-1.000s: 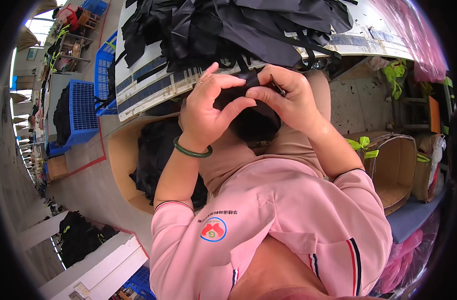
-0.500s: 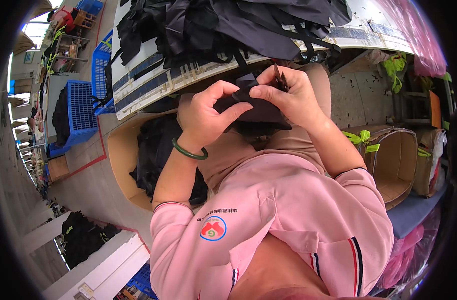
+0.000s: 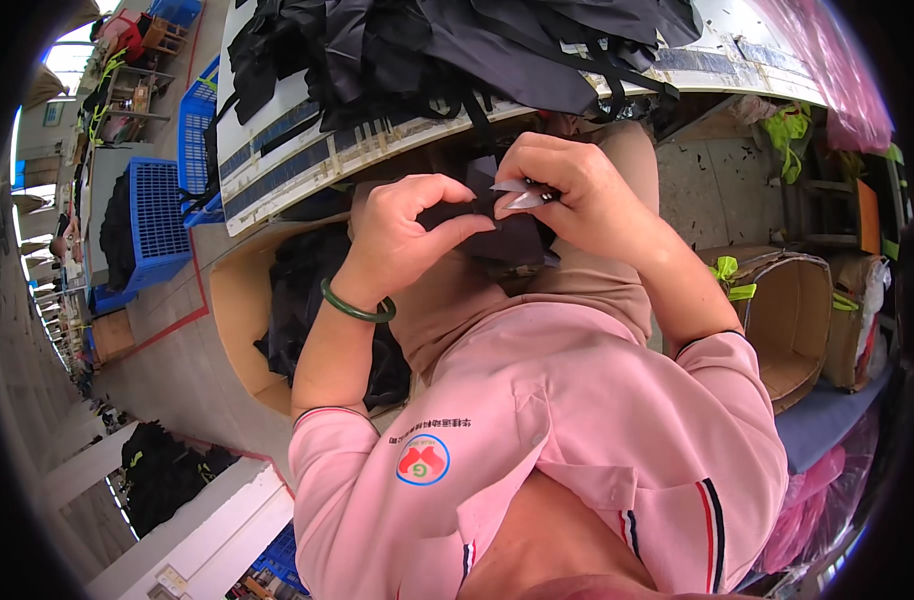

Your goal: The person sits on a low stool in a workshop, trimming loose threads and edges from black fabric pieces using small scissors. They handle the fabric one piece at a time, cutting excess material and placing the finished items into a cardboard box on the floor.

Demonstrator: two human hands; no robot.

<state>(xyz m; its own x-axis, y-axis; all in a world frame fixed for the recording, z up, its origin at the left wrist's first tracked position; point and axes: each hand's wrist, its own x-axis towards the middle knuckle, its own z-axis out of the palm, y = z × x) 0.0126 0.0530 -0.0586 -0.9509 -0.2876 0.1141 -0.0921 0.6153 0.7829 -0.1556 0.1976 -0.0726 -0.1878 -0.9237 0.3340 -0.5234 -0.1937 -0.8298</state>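
Over my lap hangs a piece of black fabric (image 3: 512, 240), just below the table edge. The fingertips of my left hand (image 3: 402, 225) are closed in a pinch on its upper part, and a green bangle circles that wrist. My right hand (image 3: 582, 185) is wrapped round a small pair of thread snips (image 3: 527, 197). Their two pointed blades stick out to the left, slightly apart, close to the fabric by my left fingertips. Whether the right fingers also touch the fabric is hidden.
Ahead, a white table (image 3: 747, 62) carries a heap of black fabric pieces (image 3: 407, 60). A cardboard box (image 3: 239, 300) with black fabric stands at my left, near blue crates (image 3: 162, 220). Another cardboard box (image 3: 792, 320) stands at my right, beyond pink plastic (image 3: 862, 110) hanging off the table.
My right hand has turned, so the snips' blades now point left toward the fabric instead of upward. My left hand has shifted slightly left and still pinches the fabric.
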